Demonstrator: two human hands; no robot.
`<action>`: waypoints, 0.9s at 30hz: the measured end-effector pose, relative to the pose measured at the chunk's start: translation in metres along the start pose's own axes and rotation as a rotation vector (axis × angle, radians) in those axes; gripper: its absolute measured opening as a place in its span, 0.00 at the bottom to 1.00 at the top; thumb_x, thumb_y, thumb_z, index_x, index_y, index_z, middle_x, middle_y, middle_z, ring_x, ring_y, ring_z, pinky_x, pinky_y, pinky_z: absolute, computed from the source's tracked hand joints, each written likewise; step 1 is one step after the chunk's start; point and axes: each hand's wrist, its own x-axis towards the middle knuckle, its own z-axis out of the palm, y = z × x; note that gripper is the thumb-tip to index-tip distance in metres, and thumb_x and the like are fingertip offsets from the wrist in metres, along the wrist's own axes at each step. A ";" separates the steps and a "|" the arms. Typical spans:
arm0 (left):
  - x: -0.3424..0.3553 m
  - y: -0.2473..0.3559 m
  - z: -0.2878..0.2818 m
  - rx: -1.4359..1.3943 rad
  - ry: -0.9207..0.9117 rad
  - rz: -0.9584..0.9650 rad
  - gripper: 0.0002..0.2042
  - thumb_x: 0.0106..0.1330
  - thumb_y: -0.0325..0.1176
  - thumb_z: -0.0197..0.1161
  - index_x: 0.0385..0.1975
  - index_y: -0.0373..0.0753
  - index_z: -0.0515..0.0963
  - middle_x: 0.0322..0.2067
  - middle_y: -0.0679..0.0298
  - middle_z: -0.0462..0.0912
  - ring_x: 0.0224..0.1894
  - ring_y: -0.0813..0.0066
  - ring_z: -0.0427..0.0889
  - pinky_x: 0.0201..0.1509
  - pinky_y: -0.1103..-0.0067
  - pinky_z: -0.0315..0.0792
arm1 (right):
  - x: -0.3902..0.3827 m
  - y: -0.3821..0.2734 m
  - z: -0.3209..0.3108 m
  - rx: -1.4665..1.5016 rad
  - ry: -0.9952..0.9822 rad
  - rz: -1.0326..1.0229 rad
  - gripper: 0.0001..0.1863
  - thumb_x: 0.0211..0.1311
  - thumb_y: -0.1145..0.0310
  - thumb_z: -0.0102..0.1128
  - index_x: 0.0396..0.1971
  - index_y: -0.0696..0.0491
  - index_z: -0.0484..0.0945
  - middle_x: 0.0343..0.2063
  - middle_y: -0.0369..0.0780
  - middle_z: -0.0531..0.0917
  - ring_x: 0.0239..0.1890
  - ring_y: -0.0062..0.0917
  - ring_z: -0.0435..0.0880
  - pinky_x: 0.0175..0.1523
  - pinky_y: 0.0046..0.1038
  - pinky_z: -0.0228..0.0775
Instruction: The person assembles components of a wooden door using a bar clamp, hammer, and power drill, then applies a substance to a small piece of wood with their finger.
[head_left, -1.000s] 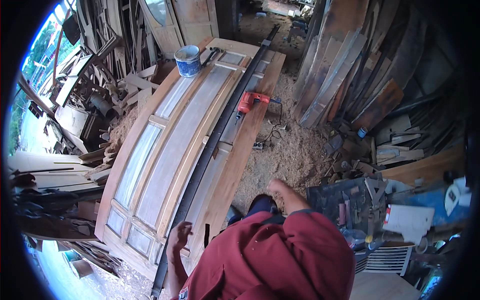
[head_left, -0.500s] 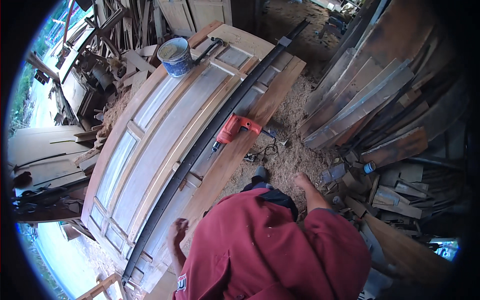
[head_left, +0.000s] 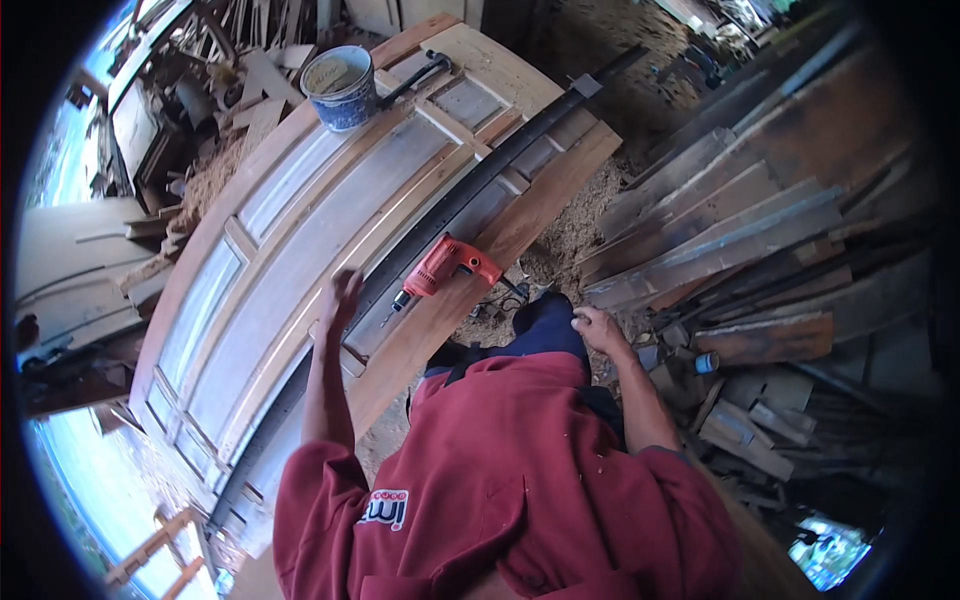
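Observation:
A paneled wooden door (head_left: 318,218) lies flat in front of me, with a long dark metal bar clamp (head_left: 440,208) running along it. The red power drill (head_left: 440,268) rests on the door's near edge board, its bit toward the lower left. My left hand (head_left: 342,298) reaches over the door beside the bar, left of the drill; its fingers look extended and nothing shows in them. Whether it touches the wood I cannot tell. My right hand (head_left: 599,330) hangs beside my right leg, fingers loosely bent, with nothing visible in it.
A blue and white bucket (head_left: 340,90) and a hammer (head_left: 418,78) sit on the door's far end. Planks (head_left: 715,245) lean in a stack on the right, with wood offcuts (head_left: 750,430) below. Sawdust (head_left: 565,235) covers the floor. Scrap wood is piled at the far left.
My left hand has moved up and forward from the door's near edge to over the panels. My right hand has come closer to my leg. The view has shifted; the drill stays on the door.

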 end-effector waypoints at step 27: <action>0.354 0.093 0.261 0.604 0.501 -0.298 0.41 0.60 0.69 0.59 0.71 0.53 0.63 0.74 0.52 0.54 0.78 0.51 0.45 0.75 0.41 0.37 | 0.490 -0.180 -0.213 0.225 -0.819 -0.168 0.21 0.73 0.67 0.56 0.61 0.59 0.72 0.38 0.43 0.84 0.34 0.22 0.85 0.35 0.23 0.77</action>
